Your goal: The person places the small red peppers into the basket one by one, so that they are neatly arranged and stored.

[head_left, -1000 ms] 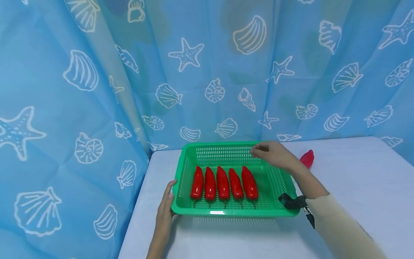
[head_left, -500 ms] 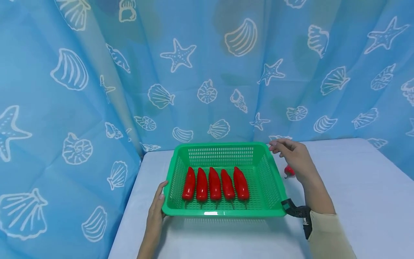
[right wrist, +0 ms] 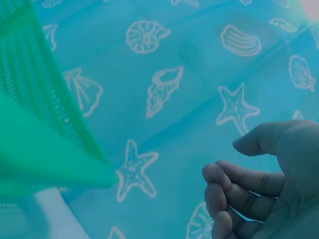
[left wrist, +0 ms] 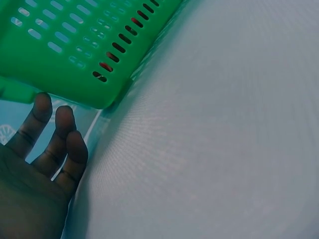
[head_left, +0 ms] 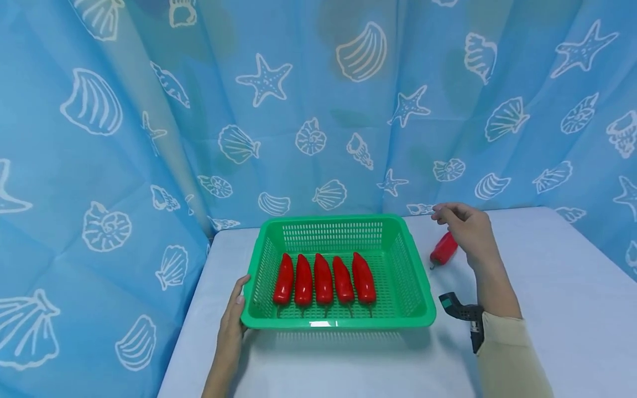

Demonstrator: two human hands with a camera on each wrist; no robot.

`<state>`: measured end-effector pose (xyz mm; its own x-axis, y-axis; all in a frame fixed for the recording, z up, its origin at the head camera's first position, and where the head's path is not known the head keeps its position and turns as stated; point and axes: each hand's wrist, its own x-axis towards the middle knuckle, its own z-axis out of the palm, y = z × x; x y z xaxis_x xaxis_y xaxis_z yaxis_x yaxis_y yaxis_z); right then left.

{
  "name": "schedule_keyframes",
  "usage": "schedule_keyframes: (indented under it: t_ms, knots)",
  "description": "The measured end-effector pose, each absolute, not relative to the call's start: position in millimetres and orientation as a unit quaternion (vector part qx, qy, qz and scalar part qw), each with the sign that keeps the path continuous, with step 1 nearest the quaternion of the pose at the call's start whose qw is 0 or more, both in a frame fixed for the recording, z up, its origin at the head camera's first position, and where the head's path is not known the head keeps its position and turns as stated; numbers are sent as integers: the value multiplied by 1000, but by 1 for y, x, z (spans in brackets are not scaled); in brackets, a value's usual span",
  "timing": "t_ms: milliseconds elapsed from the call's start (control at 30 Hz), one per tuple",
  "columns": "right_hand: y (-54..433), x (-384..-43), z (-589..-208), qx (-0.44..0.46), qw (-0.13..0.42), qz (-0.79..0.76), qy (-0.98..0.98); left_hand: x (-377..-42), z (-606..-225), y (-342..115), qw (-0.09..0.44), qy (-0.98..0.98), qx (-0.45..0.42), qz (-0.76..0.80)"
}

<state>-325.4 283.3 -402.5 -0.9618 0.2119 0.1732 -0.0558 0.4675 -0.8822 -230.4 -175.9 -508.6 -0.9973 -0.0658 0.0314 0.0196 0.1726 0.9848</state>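
A green plastic basket (head_left: 378, 322) stands on the white-covered table in the head view. Inside, several long red peppers (head_left: 323, 281) lie side by side, stems toward the front. My left hand (head_left: 230, 320) rests at the basket's left side; in the left wrist view its fingers (left wrist: 64, 119) reach up to the rim, only slightly bent. Over the table to the right of the basket, my right hand (head_left: 469, 232) hovers with loosely bent fingers and holds nothing. Another red pepper (head_left: 444, 249) lies on the table beside and below it, partly hidden by the hand.
A blue curtain (head_left: 298, 177) with white shells and starfish hangs behind the table and along its left. White cloth (head_left: 557, 287) covers the table. A black wrist-worn device (head_left: 465, 312) sits at the right sleeve.
My right hand has moved from above the basket's back right, out past its right rim, toward the loose pepper. The head view has shifted slightly. My left hand stays at the basket.
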Motion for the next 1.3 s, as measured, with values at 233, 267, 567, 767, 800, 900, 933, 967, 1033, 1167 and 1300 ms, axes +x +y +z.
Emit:
schedule_keyframes:
  t_ms: [233,267,567,767,800,900,933,967,1033,1167,1300]
  knots:
    - [296,-338,-412,-78,138,476,-865,-230,-507,-173,27,-769,26,-639]
    - [299,-340,-414,-83,139,469,-868,-230,-508,-173,27,-769,26,-638]
    - [319,-353,-440,-120,129,459,-871,-224,-508,-175,19,-773,38,-633]
    - [328,-361,-450,-129,125,452,-873,-227,-506,-176,21,-771,29,-636]
    - [330,-363,-451,-133,125,450,-874,-228,-506,-175,22,-771,26,-636]
    - [332,-367,-455,-145,114,444,-877,-230,-505,-176,19,-770,26,-637]
    - [333,-368,-456,-150,108,443,-877,-230,-505,-176,16,-771,29,-636]
    - [334,-369,-458,-153,101,440,-879,-231,-504,-177,14,-773,32,-634]
    - [335,-371,-461,-158,91,435,-882,-231,-504,-177,11,-773,36,-633]
    - [339,-373,-468,-162,82,427,-886,-231,-504,-177,12,-774,38,-632]
    - [344,-375,-473,-166,74,425,-887,-230,-504,-175,11,-774,38,-632]
